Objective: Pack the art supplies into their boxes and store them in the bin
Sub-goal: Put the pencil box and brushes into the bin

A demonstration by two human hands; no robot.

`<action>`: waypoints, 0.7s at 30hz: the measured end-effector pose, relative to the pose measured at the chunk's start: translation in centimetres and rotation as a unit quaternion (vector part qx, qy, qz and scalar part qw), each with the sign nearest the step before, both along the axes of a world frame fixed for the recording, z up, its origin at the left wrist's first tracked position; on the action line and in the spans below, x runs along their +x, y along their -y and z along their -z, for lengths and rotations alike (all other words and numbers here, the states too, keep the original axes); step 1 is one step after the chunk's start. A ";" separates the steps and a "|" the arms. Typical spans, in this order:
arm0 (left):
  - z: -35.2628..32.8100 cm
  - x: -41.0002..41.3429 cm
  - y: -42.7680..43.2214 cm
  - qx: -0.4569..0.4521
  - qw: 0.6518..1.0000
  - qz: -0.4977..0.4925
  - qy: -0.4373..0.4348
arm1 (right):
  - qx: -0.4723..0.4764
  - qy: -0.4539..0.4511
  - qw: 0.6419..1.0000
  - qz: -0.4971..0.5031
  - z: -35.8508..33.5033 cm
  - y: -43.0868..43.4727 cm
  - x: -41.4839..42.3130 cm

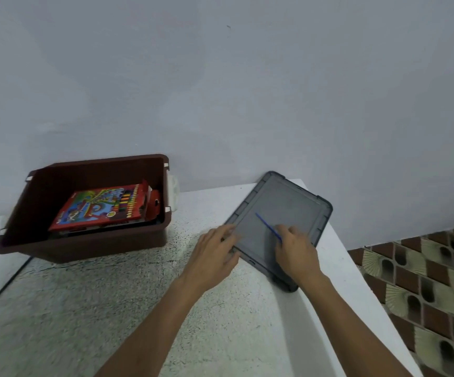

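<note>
Diagonally, tip far-left: blue stick

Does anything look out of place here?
The gray lid lies askew at the table's right edge. A blue stick lies on it, and a black stick pokes from under the bin.

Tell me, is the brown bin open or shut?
Open. The bin has no top on it, a red box shows inside, and the grey lid lies apart on the table.
</note>
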State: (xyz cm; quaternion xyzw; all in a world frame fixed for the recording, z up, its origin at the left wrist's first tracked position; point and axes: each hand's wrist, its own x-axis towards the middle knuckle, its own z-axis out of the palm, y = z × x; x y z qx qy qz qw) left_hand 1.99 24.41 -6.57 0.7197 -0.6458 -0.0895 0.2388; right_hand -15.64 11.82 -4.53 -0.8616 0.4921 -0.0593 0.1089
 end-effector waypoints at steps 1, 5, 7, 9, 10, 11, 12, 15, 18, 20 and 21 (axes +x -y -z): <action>0.7 0.0 -0.2 0.026 1.000 -0.012 0.002 | 0.003 -0.009 1.000 -0.015 0.3 0.0 -0.4; 2.9 -0.1 -1.1 0.081 0.996 -0.029 0.024 | 0.047 -0.013 0.996 -0.074 0.7 0.5 -1.4; 3.7 -0.3 -1.8 0.082 0.996 -0.022 0.034 | 0.069 -0.010 0.993 -0.095 0.7 0.5 -1.5; 4.1 -0.4 -2.4 0.081 0.996 -0.024 0.034 | 0.086 0.013 0.989 -0.116 0.4 0.2 -1.5; 4.2 -0.4 -2.6 0.076 0.996 -0.030 0.029 | 0.096 0.029 0.987 -0.122 0.3 -0.2 -1.4; 4.2 -0.4 -2.8 0.070 0.996 -0.038 0.028 | 0.106 0.041 0.985 -0.128 0.2 -0.6 -1.5; 4.2 -0.5 -2.9 0.068 0.996 -0.045 0.030 | 0.115 0.050 0.983 -0.131 0.1 -1.0 -1.6; 4.1 -0.5 -3.6 0.066 0.996 -0.060 0.028 | 0.142 0.061 0.978 -0.142 0.0 -2.0 -1.7; 3.7 -0.1 -4.4 0.068 0.997 -0.042 0.019 | 0.172 0.090 0.970 -0.146 -0.5 -3.1 -1.5; 3.1 0.1 -5.0 0.062 0.998 -0.022 0.017 | 0.179 0.123 0.965 -0.146 -0.9 -4.0 -1.2; 2.9 0.2 -5.5 0.053 0.998 -0.015 0.016 | 0.182 0.141 0.962 -0.147 -1.1 -4.5 -0.9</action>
